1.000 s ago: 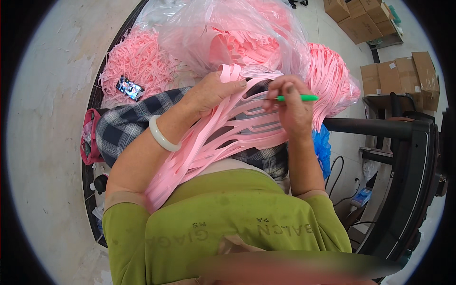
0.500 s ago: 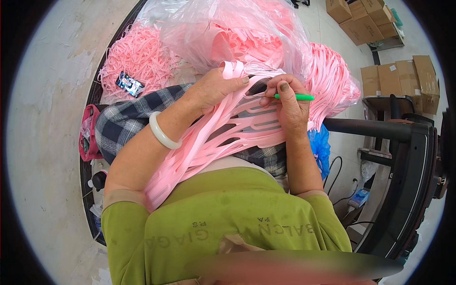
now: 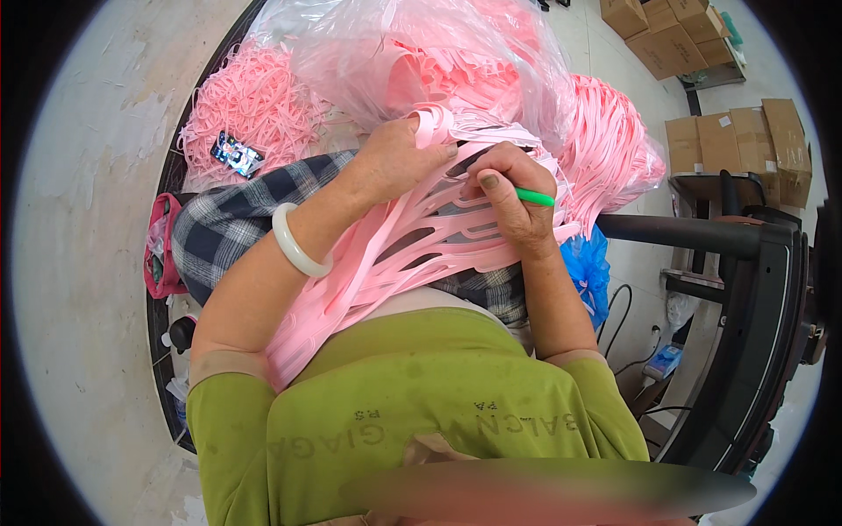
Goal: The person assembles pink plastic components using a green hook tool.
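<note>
Across my lap lies a sheet of soft pink slotted strips point(image 3: 395, 267), joined side by side with long gaps between them. My left hand point(image 3: 399, 162) is closed on the sheet's far edge, where a few strips loop up over the fingers. Just to the right, my right hand point(image 3: 519, 197) grips a green-handled tool point(image 3: 535, 197) like a pen. Its tip is hidden by the fingers and the strips around it. The two hands are close together but apart.
Beyond my knees sits a clear plastic bag point(image 3: 351, 70) full of pink pieces. At the far left a phone point(image 3: 237, 154) rests on a heap of thin pink scraps point(image 3: 250, 101). A black machine frame point(image 3: 684, 232) stands right, with cardboard boxes point(image 3: 728, 145) behind and a blue bag point(image 3: 586, 272) nearby.
My right hand has turned and moved left toward my left hand, bringing the green-handled tool along. My left hand keeps its hold and has barely shifted.
</note>
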{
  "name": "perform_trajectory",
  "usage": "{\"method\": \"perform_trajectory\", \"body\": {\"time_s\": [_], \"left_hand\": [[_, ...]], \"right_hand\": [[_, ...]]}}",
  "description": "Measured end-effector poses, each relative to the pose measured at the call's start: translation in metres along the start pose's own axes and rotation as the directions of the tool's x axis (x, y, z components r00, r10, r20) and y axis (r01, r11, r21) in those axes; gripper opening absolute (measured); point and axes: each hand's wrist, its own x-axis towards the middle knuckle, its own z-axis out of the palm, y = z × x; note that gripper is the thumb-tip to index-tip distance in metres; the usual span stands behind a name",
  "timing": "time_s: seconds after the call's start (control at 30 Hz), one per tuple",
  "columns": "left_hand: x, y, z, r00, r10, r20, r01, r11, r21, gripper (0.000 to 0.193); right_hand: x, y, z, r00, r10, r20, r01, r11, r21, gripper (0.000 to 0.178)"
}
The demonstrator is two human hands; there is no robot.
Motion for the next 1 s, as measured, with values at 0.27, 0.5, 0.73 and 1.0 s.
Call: {"method": "perform_trajectory", "body": {"time_s": [0.27, 0.5, 0.73, 1.0], "left_hand": [[0.009, -0.005, -0.008, 0.997, 0.074, -0.039, -0.084, 0.865, -0.496, 0.031], [-0.005, 0.017, -0.006, 0.974, -0.143, 0.178, 0.225, 0.743, -0.63, 0.028], [-0.003, 0.017, 0.0, 0.976, 0.031, 0.217, 0.145, 0.65, -0.746, 0.025], [-0.003, 0.016, 0.001, 0.958, 0.008, 0.286, 0.193, 0.72, -0.666, 0.024]], "right_hand": [[-0.003, -0.007, -0.014, 0.954, 0.237, 0.185, -0.272, 0.943, 0.192, 0.022], [0.006, -0.017, -0.044, 0.961, 0.062, -0.268, 0.077, 0.876, 0.476, 0.031], [0.015, -0.025, -0.023, 0.996, -0.05, 0.069, 0.082, 0.772, -0.63, 0.01], [0.035, 0.008, -0.071, 0.982, -0.184, -0.028, 0.085, 0.575, -0.814, 0.011]]}}
